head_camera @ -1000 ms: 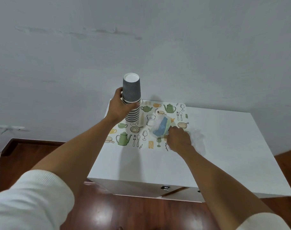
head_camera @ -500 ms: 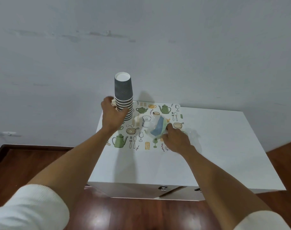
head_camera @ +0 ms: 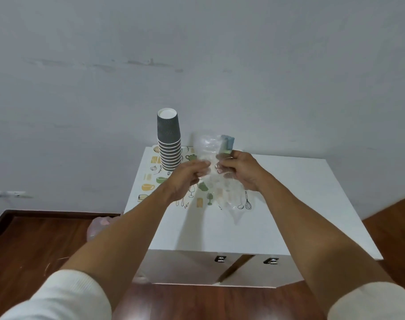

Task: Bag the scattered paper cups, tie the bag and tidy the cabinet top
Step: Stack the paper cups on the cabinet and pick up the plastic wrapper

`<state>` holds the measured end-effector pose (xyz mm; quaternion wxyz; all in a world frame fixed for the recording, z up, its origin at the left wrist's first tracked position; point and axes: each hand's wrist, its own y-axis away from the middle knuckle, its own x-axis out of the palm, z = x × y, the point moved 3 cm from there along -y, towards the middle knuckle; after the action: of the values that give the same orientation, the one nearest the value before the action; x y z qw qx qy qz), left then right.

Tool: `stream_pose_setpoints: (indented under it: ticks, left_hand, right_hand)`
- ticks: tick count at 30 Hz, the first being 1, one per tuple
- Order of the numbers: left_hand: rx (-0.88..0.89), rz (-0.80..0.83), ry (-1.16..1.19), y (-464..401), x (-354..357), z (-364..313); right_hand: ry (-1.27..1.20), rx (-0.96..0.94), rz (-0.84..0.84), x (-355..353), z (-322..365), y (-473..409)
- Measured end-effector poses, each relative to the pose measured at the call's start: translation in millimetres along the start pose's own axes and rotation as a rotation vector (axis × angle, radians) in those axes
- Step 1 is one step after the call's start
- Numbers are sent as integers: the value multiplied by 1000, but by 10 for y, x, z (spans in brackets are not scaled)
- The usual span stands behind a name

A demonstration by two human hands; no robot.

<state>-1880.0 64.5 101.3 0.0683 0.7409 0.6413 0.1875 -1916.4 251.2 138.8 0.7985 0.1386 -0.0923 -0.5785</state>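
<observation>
Both hands are holding the bag [head_camera: 210, 172] up in the air over the cabinet top [head_camera: 289, 192], roughly at its middle. Left hand [head_camera: 185, 179] is pinching the clear plastic on its left side, fingers curled in. Right hand [head_camera: 240, 172] is gripping the other side, fingers closed round bunched film plus a blue-green label [head_camera: 226, 144] sticking up above the knuckles. Hands are sitting close together, almost touching, so the bag mouth is looking narrow; cannot tell if it is actually opening. Rest of the bag is hanging down toward the mat [head_camera: 155, 181], lower end trailing near the whisk print.

Cups [head_camera: 169, 142] are standing as one nested stack, upside down, on the back left corner of the mat, just beyond and left of the left hand. Stack's long axis is running vertical, base of top cup facing up. Nobody is touching it.

Key relation: stack is lying to the left and behind the bag, nearer the left hand than the right. Judging by this, the bag is being opened first; then probably the left hand is the one reaching for the stack while the right is keeping the mouth open. Stack being tall, it likely needs tipping to go in lengthwise.
</observation>
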Motion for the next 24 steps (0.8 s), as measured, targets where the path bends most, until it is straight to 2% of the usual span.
stream_pose_setpoints:
  ticks: [5, 9, 13, 16, 19, 24]
  left_hand:
    - [125, -157, -111, 128, -161, -155]
    - [148, -174, -129, 270, -235, -234]
    - [173, -180, -173, 462, -347, -305]
    - [81, -111, -44, 577, -479, -292]
    - [34, -36, 77, 673, -602, -260]
    - [-82, -54, 440, 873, -831, -121]
  right_hand:
    - [-75, -95, -162, -25, 32, 103]
    - [-151, -59, -68, 153, 44, 158]
    - [-10, -74, -27, 324, 14, 215]
    - [-95, -75, -18, 397, 3, 228]
    - [-237, 5, 31, 534, -40, 257]
    - [-386, 77, -145, 877, -201, 248]
